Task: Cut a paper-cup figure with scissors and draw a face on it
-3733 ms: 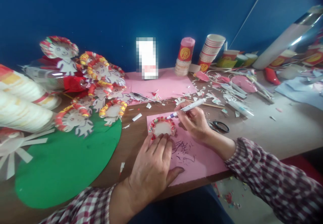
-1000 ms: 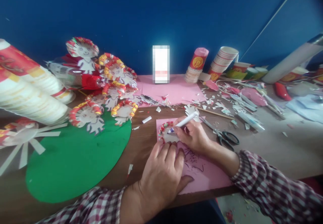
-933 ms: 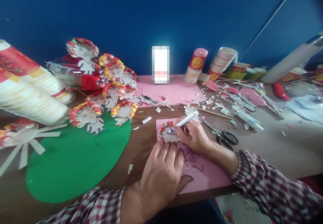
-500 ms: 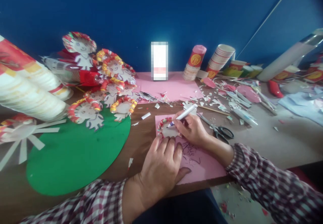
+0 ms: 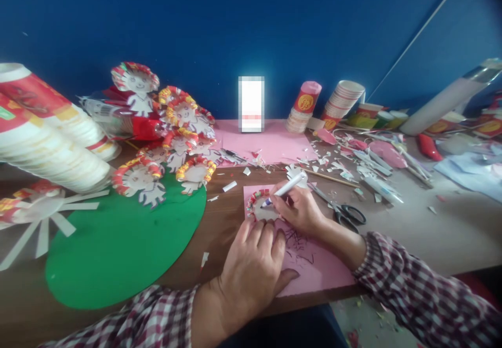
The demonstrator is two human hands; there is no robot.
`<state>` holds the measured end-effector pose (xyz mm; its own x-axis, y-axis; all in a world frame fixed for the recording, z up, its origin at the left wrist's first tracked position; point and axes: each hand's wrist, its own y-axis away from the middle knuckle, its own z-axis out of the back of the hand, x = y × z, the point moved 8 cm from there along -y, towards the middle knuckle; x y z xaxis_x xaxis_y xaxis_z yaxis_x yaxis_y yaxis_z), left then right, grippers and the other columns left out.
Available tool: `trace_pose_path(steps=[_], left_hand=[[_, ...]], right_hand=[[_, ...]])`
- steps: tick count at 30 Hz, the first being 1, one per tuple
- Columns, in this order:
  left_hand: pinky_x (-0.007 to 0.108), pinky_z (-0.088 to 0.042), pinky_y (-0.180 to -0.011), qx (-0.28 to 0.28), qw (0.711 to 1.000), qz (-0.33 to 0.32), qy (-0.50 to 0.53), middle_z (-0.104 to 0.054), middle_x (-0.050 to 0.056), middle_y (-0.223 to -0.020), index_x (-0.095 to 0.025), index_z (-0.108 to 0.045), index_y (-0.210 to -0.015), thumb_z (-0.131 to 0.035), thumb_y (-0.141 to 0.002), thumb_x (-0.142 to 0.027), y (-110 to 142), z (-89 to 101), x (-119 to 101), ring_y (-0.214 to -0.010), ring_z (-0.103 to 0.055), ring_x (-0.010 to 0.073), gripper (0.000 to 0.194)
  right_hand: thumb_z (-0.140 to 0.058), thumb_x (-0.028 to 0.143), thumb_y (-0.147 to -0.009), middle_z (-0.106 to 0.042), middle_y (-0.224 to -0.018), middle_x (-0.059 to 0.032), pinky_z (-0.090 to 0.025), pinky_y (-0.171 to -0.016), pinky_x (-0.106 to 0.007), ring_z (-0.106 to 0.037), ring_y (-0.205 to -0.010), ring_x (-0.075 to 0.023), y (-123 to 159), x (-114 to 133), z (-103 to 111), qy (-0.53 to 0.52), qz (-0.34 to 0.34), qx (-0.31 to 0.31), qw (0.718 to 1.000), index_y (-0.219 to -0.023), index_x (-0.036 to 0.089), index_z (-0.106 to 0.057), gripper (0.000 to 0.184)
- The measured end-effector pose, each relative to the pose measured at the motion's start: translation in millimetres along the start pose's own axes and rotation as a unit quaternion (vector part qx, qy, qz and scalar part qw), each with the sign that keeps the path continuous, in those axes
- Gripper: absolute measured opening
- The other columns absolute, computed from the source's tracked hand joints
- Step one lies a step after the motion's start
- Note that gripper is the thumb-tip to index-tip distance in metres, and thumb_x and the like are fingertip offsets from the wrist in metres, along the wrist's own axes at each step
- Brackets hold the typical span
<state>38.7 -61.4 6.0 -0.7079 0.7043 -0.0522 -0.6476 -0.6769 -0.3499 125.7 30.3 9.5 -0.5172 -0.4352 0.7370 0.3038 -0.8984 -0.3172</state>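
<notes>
My right hand [image 5: 301, 210] is closed round a white marker [image 5: 289, 186], its tip resting on the white face of a small paper-cup doll [image 5: 259, 206] with a red and yellow curled rim. My left hand [image 5: 253, 268] lies flat with fingers stretched out, its fingertips pressing the doll's lower edge against a pink paper sheet [image 5: 314, 268] marked with black scribbles. Most of the doll's lower part is hidden under my fingers.
A green paper disc [image 5: 121, 254] lies at the left with several finished dolls [image 5: 172, 144] beyond it. Stacks of paper cups [image 5: 50, 144] lie far left, more cups [image 5: 345, 99] stand at the back. Scissors [image 5: 345, 213], paper scraps and a second pink sheet [image 5: 270, 141] lie nearby.
Earlier the marker tip was off the doll's upper right rim; it now rests on the doll's face. My left hand stays pressed on the doll. The view shifts slightly.
</notes>
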Motion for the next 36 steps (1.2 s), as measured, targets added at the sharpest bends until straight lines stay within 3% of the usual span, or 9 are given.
trace_pose_path(steps=[22,36], left_hand=[[0.052,-0.038,-0.096,-0.016,1.000,0.000,0.000,-0.063,0.017,-0.108,-0.009,-0.061,-0.111,-0.039,-0.085,-0.063,0.3,0.8,0.2,-0.100,-0.058,0.0310,0.063],[0.052,-0.037,-0.097,-0.015,1.000,0.001,-0.007,-0.063,0.017,-0.108,-0.009,-0.060,-0.115,-0.043,-0.084,-0.062,3.2,-3.1,-0.7,-0.101,-0.057,0.0313,0.064]], right_hand=[[-0.053,0.022,-0.085,-0.060,-0.066,-0.0024,-0.043,-0.056,-0.023,-0.055,-0.058,-0.0127,-0.9,2.1,1.5,0.012,0.012,-0.018,1.000,-0.079,0.015,-0.058,0.011],[-0.053,0.020,-0.086,-0.057,-0.066,-0.0008,-0.042,-0.057,-0.022,-0.052,-0.059,-0.0117,-1.8,3.4,-1.0,0.002,0.019,0.006,1.000,-0.076,0.016,-0.055,0.011]])
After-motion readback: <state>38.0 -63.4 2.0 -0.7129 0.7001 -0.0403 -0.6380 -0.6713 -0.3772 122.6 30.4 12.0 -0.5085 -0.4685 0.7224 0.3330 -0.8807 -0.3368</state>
